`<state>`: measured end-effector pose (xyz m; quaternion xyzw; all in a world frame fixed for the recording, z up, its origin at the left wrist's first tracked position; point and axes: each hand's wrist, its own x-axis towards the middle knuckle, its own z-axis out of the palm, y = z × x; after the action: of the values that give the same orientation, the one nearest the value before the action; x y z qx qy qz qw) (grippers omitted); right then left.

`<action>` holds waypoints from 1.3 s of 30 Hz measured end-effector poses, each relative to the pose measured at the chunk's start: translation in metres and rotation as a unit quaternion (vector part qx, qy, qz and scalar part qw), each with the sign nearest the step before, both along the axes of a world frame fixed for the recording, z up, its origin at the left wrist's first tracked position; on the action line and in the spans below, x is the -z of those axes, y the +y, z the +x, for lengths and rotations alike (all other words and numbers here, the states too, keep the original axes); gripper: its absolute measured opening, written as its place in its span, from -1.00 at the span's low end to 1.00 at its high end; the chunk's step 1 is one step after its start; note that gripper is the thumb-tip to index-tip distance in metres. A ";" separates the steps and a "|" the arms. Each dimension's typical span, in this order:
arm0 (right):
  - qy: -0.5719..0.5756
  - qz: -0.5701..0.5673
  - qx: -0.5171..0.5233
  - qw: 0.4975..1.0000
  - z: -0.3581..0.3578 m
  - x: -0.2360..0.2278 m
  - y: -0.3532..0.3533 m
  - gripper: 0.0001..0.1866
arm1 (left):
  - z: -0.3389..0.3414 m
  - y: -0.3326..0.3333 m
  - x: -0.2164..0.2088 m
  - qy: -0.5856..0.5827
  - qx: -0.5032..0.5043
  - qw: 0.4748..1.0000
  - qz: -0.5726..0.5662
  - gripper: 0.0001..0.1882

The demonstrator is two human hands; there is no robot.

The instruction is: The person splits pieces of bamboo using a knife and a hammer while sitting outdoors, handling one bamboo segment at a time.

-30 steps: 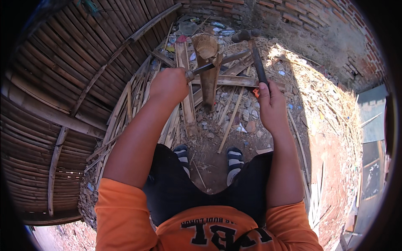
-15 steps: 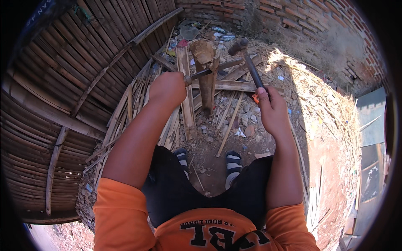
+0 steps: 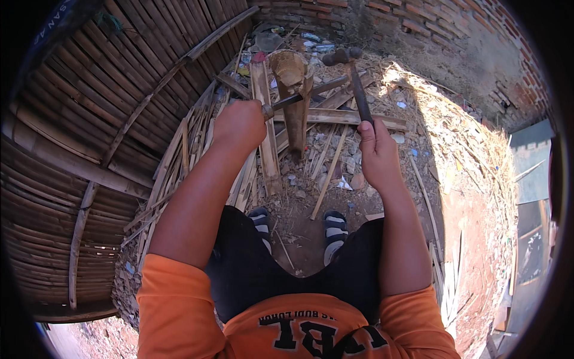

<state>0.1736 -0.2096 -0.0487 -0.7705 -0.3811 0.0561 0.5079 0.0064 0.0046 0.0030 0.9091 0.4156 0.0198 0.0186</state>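
I see the left hand [image 3: 240, 124] clenched around the handle [image 3: 268, 112] of a long blade [image 3: 330, 84], which crosses a standing wooden log [image 3: 294, 128] near its top; the right hand [image 3: 381, 154] grasps a hammer [image 3: 361, 99], its head near the blade's far end.

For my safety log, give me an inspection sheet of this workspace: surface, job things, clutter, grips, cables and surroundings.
Surface: dirt ground, strewn with straw and stones.
Job things: knife against a standing log, depth unclear; hammer right of the log.
Clutter: planks, sticks and litter around the log.
Grips: left grip closed on knife; right grip closed on hammer.
Cables: nothing seen.
Surroundings: slatted wall at left, brick wall ahead.
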 end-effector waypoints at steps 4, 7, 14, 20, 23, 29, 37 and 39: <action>0.000 -0.063 -0.001 0.998 0.012 0.012 0.006 -0.55 | 0.000 0.006 0.003 0.002 -0.004 1.000 0.009 -0.77; 0.019 -0.005 0.037 0.999 0.002 0.002 0.002 -0.56 | -0.002 0.003 0.001 0.001 0.000 1.000 0.012 -0.77; -0.017 -0.058 0.005 0.998 0.004 0.010 -0.001 -0.56 | -0.001 0.004 0.005 0.002 -0.013 1.000 0.014 -0.77; -0.014 0.073 0.027 0.997 -0.006 -0.007 -0.006 -0.60 | -0.003 0.002 0.008 0.004 -0.012 1.000 -0.009 -0.77; -0.059 -0.089 0.002 0.994 0.004 0.014 -0.001 -0.59 | -0.001 0.006 0.006 0.012 -0.010 1.000 0.000 -0.77; -0.008 0.015 0.027 0.999 -0.009 -0.012 -0.005 -0.55 | -0.006 0.006 0.007 -0.014 -0.015 1.000 -0.004 -0.78; 0.027 -0.047 0.027 0.998 -0.006 -0.006 -0.003 -0.56 | -0.005 0.008 0.009 -0.003 -0.017 1.000 0.010 -0.78; 0.026 0.048 0.017 0.998 -0.002 -0.003 -0.002 -0.55 | -0.004 0.008 0.011 -0.004 -0.015 1.000 0.007 -0.78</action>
<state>0.1714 -0.2121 -0.0453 -0.7499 -0.3569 0.0495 0.5549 0.0021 0.0123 -0.0080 0.9028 0.4291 0.0266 0.0136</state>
